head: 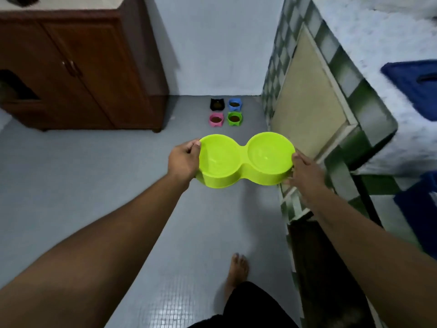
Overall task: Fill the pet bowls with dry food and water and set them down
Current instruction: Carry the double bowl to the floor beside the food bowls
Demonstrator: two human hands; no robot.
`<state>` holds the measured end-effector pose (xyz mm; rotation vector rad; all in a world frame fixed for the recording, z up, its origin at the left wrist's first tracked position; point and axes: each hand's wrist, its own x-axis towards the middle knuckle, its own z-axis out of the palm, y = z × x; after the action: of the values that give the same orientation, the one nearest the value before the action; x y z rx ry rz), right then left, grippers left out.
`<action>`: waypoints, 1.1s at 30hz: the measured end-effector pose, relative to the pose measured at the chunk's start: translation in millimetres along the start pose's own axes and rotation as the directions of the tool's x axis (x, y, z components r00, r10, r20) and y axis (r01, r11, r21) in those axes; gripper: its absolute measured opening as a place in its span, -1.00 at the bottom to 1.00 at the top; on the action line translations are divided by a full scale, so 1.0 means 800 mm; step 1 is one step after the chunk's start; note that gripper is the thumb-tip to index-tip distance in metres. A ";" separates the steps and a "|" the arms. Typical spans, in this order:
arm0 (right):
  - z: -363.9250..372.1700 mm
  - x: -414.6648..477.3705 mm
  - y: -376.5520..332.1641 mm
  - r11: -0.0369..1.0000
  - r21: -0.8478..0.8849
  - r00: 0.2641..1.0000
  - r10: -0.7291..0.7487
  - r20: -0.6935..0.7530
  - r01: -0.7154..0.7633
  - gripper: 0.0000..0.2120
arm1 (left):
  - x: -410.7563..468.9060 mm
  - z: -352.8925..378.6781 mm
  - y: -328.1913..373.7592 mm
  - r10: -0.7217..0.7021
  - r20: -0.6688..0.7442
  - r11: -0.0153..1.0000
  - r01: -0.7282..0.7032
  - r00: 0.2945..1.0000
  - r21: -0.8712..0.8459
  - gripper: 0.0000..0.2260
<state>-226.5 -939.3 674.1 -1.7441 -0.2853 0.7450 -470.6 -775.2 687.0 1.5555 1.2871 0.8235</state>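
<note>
Left hand [183, 159] and right hand [305, 171] each grip one end of the double bowl [246, 159]. Tilt it on the way down and any water inside probably sloshes out.

Grey floor [82, 176], pale wall [212, 43] — brown wooden cabinet [94, 74].

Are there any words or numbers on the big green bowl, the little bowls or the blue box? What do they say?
None can be read.
The double bowl: plain, no print shows.
The pink bowl, green bowl, black bowl, blue bowl: too small to tell.
The blue box: blurred, nothing legible.
</note>
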 end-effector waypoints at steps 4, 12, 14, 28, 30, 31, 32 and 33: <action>0.064 0.102 -0.036 1.000 0.014 0.993 -0.001 0.115 -0.001 -0.62 | 0.095 0.001 0.007 -0.003 -0.083 1.000 0.005 0.997 0.021 -0.76; 0.184 0.287 -0.138 0.994 -0.096 0.977 -0.028 0.209 0.049 -0.60 | 0.299 0.021 0.009 -0.071 -0.151 0.997 0.068 0.986 -0.025 -0.55; 0.215 0.334 -0.158 0.993 -0.106 0.974 -0.029 0.226 0.055 -0.60 | 0.353 0.028 0.014 -0.060 -0.172 0.998 0.055 0.983 -0.034 -0.58; 0.452 0.680 -0.240 0.963 -0.266 0.975 0.010 0.223 0.051 -0.56 | 0.722 0.095 -0.022 -0.115 -0.240 0.990 0.132 0.964 0.055 -0.73; 0.486 0.734 -0.244 0.956 -0.286 0.966 0.007 0.257 0.070 -0.53 | 0.768 0.111 -0.031 -0.138 -0.275 0.986 0.158 0.951 0.052 -0.72; 0.503 0.764 -0.242 0.952 -0.293 0.965 -0.010 0.263 0.090 -0.56 | 0.791 0.122 -0.035 -0.148 -0.286 0.985 0.167 0.947 0.042 -0.71; 0.522 0.792 -0.239 0.944 -0.309 0.963 -0.027 0.270 0.113 -0.59 | 0.814 0.133 -0.042 -0.161 -0.300 0.983 0.180 0.940 0.035 -0.70; 0.540 0.818 -0.233 0.938 -0.320 0.958 -0.037 0.284 0.132 -0.60 | 0.833 0.143 -0.054 -0.183 -0.321 0.979 0.202 0.929 0.026 -0.70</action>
<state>45.5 -187.4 570.0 -1.9316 -0.7099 0.9162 -230.5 -153.2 566.3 1.3499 1.6815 0.9419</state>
